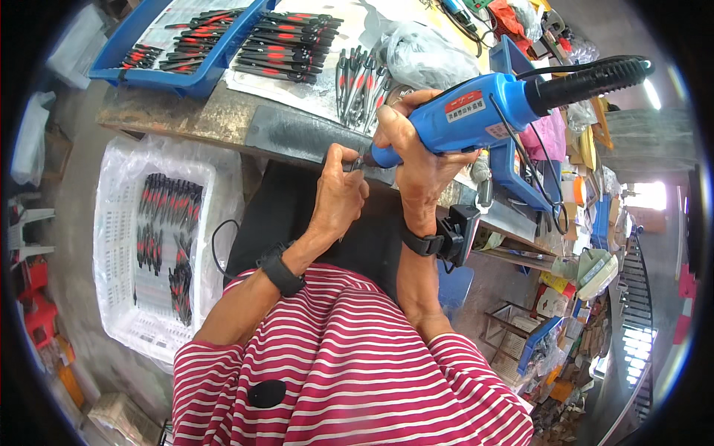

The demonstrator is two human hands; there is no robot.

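My right hand (424,160) is wrapped round a blue electric screwdriver (465,111), whose nose points down and left toward my other hand. My left hand (338,195) is closed, pinching a slim dark metal piece (360,160) right at the screwdriver's tip. Most of that piece is hidden by my fingers, so its kind cannot be made out. Just beyond the hands, several slim tools with black, red and silver parts (359,83) lie on the bench. More black-and-red tools (286,46) are stacked in rows farther left.
A blue tray (201,83) of similar tools stands at the bench's far left. Below the wooden bench edge (171,115), a white plastic-lined crate (111,245) holds more. Clear plastic bags (428,56) lie behind the screwdriver. Its black cable (554,178) hangs on the right, by blue bins (513,175).
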